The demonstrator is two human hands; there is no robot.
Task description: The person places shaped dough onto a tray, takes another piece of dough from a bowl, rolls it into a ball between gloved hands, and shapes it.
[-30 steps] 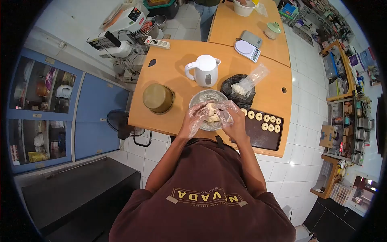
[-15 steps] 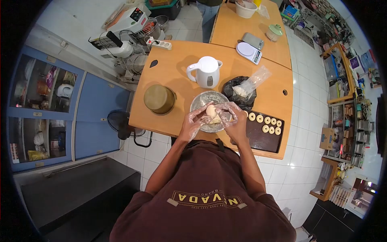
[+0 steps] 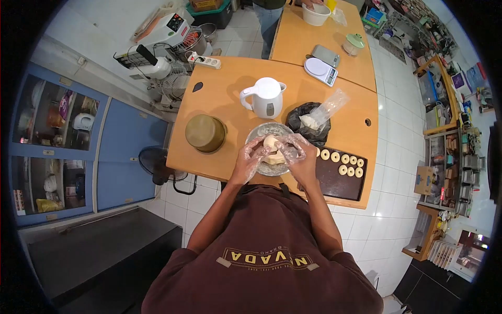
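Note:
Over a flour-dusted metal bowl (image 3: 282, 128), my left hand (image 3: 252, 157) and my right hand (image 3: 296, 152) hold one small ball of dough (image 3: 270, 142) between them. Flour coats the fingers of both hands. Beneath the ball, a larger lump of dough (image 3: 274, 158) lies in the bowl, partly hidden by my fingers. Right of the bowl is a dark baking tray (image 3: 337, 186) with several dough rings (image 3: 335, 156) in rows along its far side.
A white electric kettle (image 3: 267, 98) stands behind the bowl, beside a black plastic bag (image 3: 300, 116) with a clear bag of flour. To the left sits a brownish round container (image 3: 204, 133). White scales (image 3: 320, 69) lie farther back; a person's hand reaches into a white tub (image 3: 316, 15).
My hands stay together over the bowl, and the dough ball has shifted slightly left between my fingers. At the far table, the other person's hand has come into clearer view at the tub.

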